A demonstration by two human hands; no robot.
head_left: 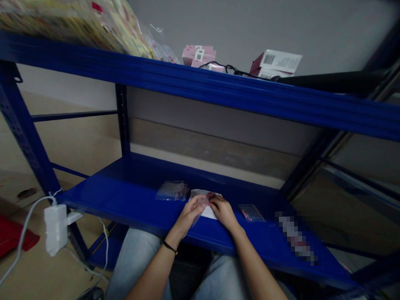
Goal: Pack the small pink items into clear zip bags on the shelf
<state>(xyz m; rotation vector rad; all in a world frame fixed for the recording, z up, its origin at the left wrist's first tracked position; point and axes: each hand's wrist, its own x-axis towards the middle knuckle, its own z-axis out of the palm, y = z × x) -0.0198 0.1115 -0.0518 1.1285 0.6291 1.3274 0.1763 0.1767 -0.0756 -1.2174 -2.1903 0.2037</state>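
Note:
My left hand [190,211] is closed on a small clear plastic bag [196,219], with its thumb and fingers at the bag's upper part. My right hand [223,211] meets it at the bag's top, fingers pinched together; what they grip is too small to tell. Behind the fingertips lie small dark red and pink pieces [210,195] on a white paper or sheet [208,212]. Left of the hands, several flat clear bags [172,190] are heaped. Right of them rests another clear bag [251,212] with small pink pieces inside.
The blue lower shelf [122,187] is the work surface, with a blue upper shelf beam [171,81] above. Up there stand plastic-bagged goods [84,27], pink boxes [199,56] and white boxes [278,62]. A white power adapter [56,229] with cables hangs at left.

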